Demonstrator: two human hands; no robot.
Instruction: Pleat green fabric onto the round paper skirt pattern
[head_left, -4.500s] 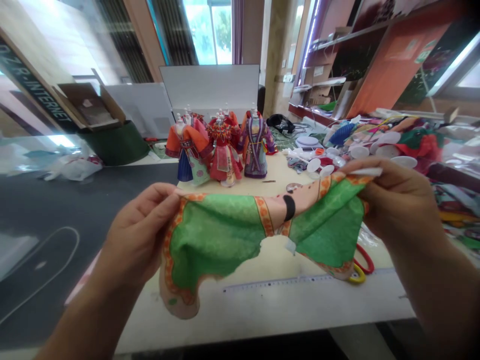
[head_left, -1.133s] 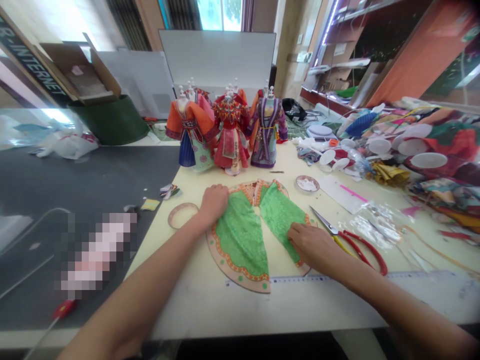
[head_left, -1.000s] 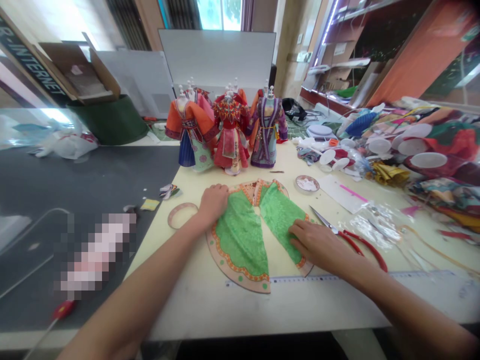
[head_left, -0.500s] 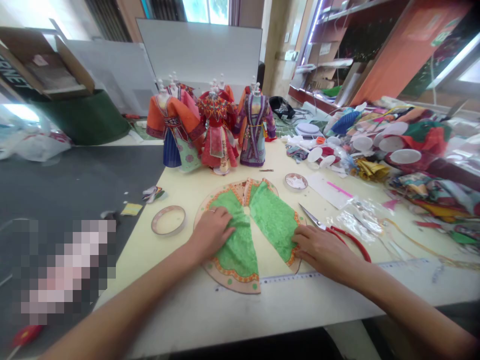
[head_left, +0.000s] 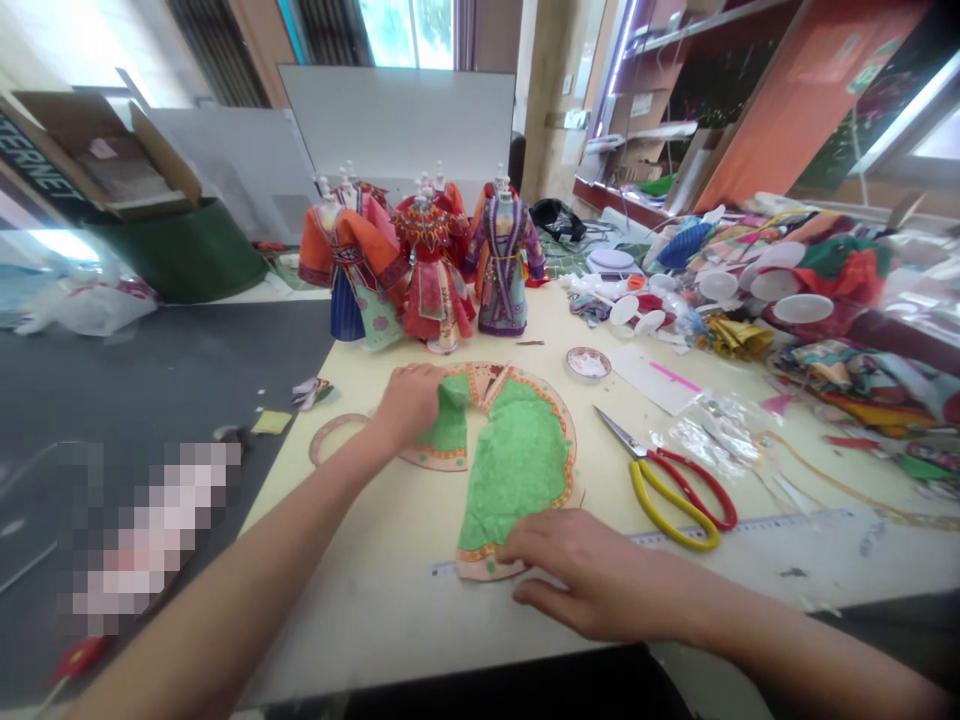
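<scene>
Evidently the work in hand is the laying out and folding of a green cloth piece (head_left: 519, 462) with an orange patterned border, which lies flat on the pale table (head_left: 360, 590), just in front of a row of small dressed mannequins (head_left: 427, 265). Its left part seems doubled over onto itself, while the right part runs down toward the near edge.

The left hand (head_left: 409, 403) rests knuckles up on the folded upper left part, fingers bent. Whether it pinches the cloth or only presses it, I cannot tell. The right hand (head_left: 577, 572) lies flat and wide, palm down, holding nothing, its fingertips on the lowest corner of the cloth.

By my judgement, any further fold calls for one hand to pin the piece while the other lifts an edge cleanly, well clear of the scissors (head_left: 675, 490) lying near on the right.

The left fingertips and the cloth under them are hidden. A ruler (head_left: 757, 525) disappears beneath the cloth and the right hand, a round hoop (head_left: 330, 440) is partly behind the left wrist, a mosaic patch blots the lower left, and the heap at far right is too jumbled to sort out
</scene>
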